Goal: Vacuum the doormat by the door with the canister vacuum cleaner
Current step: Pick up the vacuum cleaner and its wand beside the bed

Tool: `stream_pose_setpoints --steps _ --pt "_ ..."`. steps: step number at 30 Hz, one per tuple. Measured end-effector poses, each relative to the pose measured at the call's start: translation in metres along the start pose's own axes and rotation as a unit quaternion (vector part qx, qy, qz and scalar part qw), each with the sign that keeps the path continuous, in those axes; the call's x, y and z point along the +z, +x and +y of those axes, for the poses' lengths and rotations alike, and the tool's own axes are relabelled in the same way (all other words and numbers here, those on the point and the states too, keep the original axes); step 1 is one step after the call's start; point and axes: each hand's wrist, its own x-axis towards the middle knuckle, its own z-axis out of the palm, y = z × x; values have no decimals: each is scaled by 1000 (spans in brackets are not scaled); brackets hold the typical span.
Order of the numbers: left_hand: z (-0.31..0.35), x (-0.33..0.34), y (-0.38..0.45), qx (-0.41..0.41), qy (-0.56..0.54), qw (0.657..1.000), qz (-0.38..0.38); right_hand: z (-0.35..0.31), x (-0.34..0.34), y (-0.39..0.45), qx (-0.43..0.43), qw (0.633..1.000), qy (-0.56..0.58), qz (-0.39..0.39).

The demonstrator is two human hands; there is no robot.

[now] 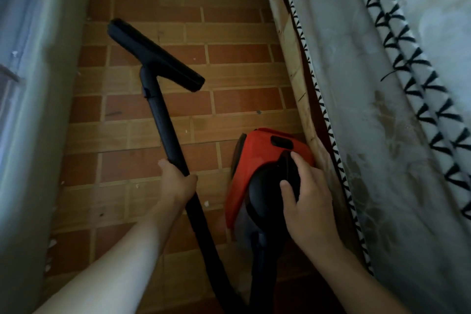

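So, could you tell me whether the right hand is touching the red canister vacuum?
Touching: the head view shows the right hand with fingers resting on the black top of the canister vacuum.

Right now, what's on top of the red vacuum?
The right hand rests on the red vacuum, fingers spread over its black top. Whatever is under the palm is hidden.

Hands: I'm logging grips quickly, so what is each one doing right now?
Left hand: grips the black plastic vacuum wand.
Right hand: fingers spread, resting on the black top of the red canister vacuum cleaner; no grip.
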Motion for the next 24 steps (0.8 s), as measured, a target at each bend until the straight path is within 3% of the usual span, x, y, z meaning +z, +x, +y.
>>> stream_pose_setpoints --steps 6,9,14,19,24 --pt "32 -37 -56 103 -29 994 -21 -2 -23 1 -63 975 -144 -156" --pt "37 -47 -90 133 -4 990 -44 -2 -29 1 -132 926 -288 -203" --pt "37 -53 -128 169 37 982 -79 -12 -32 9 -248 829 -459 -203" --pt "42 -60 -153 194 55 974 -100 -11 -32 18 -313 776 -487 -251" --pt "41 -69 -179 250 77 962 -81 -17 -35 17 -327 775 -459 -286"
